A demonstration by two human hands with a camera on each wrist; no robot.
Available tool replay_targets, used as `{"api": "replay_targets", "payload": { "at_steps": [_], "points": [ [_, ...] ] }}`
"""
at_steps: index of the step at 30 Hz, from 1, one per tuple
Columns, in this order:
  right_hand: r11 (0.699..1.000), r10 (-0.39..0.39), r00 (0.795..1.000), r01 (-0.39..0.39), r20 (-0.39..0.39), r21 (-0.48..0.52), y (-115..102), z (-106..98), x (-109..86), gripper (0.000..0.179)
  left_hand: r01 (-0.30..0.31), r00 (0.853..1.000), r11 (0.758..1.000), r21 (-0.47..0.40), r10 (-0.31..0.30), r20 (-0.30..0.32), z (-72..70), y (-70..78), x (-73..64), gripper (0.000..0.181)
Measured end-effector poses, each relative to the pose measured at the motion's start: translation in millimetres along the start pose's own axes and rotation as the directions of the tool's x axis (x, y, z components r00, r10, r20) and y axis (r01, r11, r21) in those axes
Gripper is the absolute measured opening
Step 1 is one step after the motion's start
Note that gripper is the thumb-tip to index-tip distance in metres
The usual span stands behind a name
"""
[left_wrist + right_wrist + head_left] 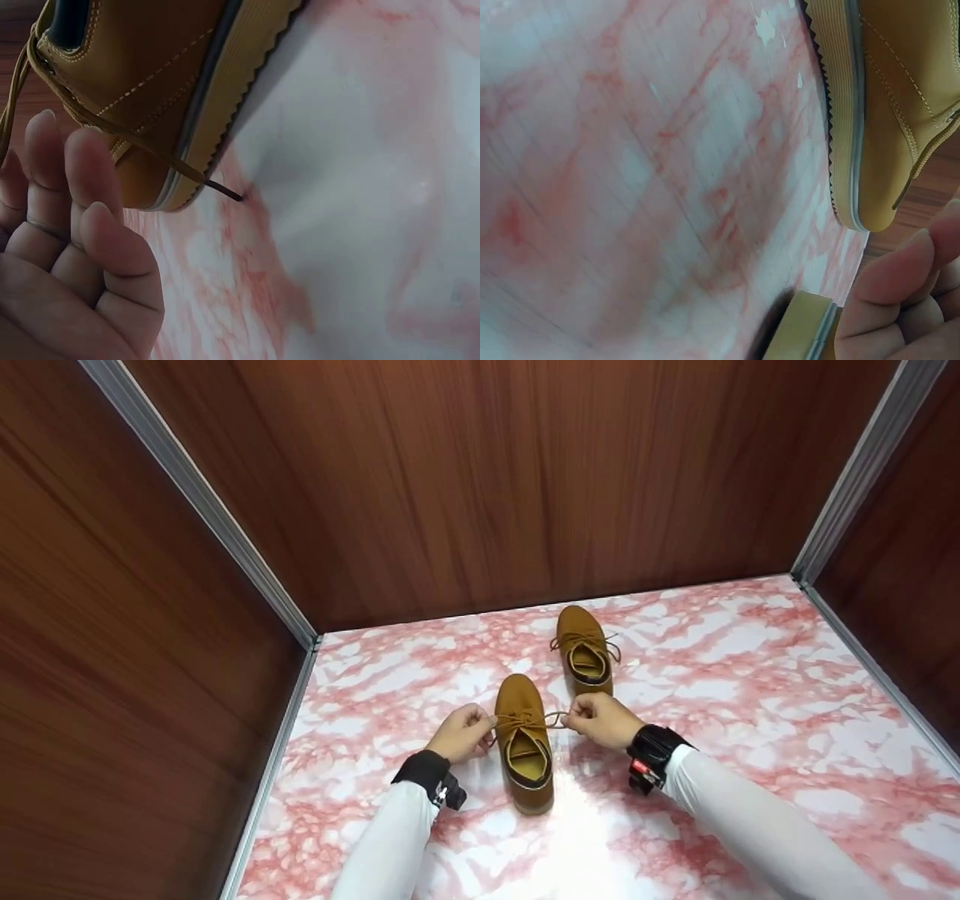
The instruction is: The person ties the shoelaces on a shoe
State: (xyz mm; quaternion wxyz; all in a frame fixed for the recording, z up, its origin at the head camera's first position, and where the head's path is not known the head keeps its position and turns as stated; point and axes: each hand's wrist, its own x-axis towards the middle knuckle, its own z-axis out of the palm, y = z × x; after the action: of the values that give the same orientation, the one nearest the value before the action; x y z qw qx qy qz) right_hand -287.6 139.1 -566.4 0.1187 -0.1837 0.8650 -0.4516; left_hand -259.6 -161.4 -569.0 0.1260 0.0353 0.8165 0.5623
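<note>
A tan lace-up shoe (519, 695) with a bow tied at its front stands upright between the hands, toe pointing away. My left hand (463, 733) pinches the shoelace (507, 719) on the shoe's left side. In the left wrist view, a dark-tipped lace end (225, 190) hangs free past the sole, beyond the curled fingers (96, 176). On the other side my right hand (604, 720) pinches a loop of the same lace between thumb and forefinger. The right wrist view catches that hand's fingers (892, 281) at its edge, with the pinch itself out of frame.
A second tan shoe (579, 622), its lace also in a bow, stands farther back and right, its heel close to my right hand. Both are on a pink-and-white marbled surface (720, 690). Dark wood-grain panels (480, 495) with grey metal edging enclose the back and sides.
</note>
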Motion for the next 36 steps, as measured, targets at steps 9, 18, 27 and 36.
{"api": "replay_targets", "payload": {
  "at_steps": [9,18,27,36],
  "points": [
    [0.966,-0.154,0.987,0.139,-0.052,-0.219,-8,2,3.7,0.042,0.042,0.996,0.996,0.084,-0.048,0.070,-4.7,8.6,0.9,0.023],
    [0.933,-0.182,0.977,0.136,-0.109,-0.334,-8,5,6.1,0.044,-0.063,0.997,0.927,0.369,0.039,0.073,-11.2,18.3,-0.1,0.022],
    [0.924,-0.143,0.976,0.073,-0.163,-0.375,-7,8,5.6,0.045,-0.051,0.996,0.902,0.429,0.015,0.087,-11.6,18.4,-0.3,0.028],
    [0.917,-0.105,0.974,0.016,-0.202,-0.399,-6,7,1.7,0.047,-0.107,0.989,0.871,0.480,0.045,0.140,-9.8,13.8,0.4,0.036]
  ]
}}
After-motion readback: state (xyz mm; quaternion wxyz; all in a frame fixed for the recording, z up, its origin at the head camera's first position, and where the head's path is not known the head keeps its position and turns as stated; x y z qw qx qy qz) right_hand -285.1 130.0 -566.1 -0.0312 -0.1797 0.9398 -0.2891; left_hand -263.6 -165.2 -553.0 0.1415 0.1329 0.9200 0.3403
